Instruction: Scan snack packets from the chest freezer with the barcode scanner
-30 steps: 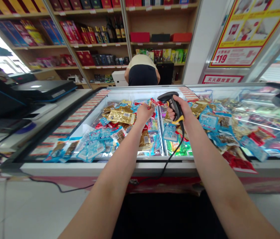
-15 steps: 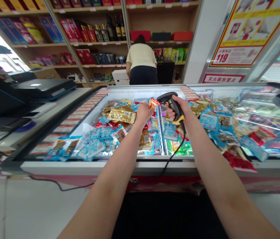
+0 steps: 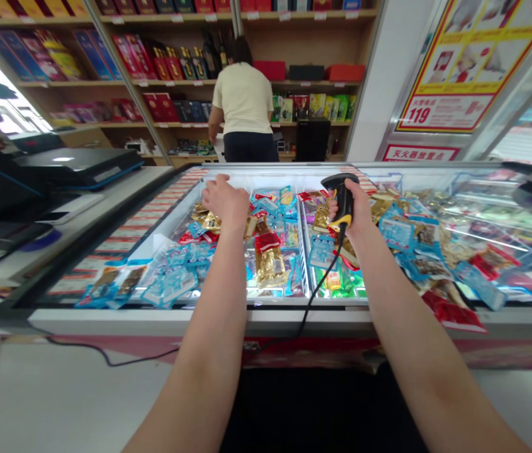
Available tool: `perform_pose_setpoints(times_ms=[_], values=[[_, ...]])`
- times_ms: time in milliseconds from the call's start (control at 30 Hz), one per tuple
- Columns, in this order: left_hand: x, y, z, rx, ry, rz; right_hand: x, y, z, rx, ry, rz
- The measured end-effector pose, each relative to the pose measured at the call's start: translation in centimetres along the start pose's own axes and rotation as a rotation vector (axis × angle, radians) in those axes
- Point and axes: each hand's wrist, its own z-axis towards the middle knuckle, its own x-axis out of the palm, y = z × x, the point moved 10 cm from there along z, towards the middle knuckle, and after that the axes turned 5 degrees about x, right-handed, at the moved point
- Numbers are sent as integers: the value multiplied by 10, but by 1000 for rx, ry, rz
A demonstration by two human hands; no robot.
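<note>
The right hand [image 3: 353, 211] is closed around a black-and-yellow handheld barcode scanner [image 3: 344, 200] with a thin black cable [image 3: 323, 283], while the open left hand [image 3: 225, 202] lies palm-down beside gold foil snack packets [image 3: 205, 220] in the left compartment of a white glass-sided freezer chest [image 3: 341, 318].

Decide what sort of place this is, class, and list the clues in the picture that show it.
Probably a small grocery or snack shop. The right hand grips a corded handheld barcode scanner, a glass-sided display chest is heaped with foil-packed snacks, and wall shelves carry boxed goods and bottles.
</note>
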Motion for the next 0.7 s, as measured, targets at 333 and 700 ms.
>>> perform_pose_setpoints(times_ms=[333,700], values=[[124,-103,-30,492,364,25,-10,5,1,-5,-98,101],[227,-127,-55,673,760,154,-5,6,-4,-9,-98,176]])
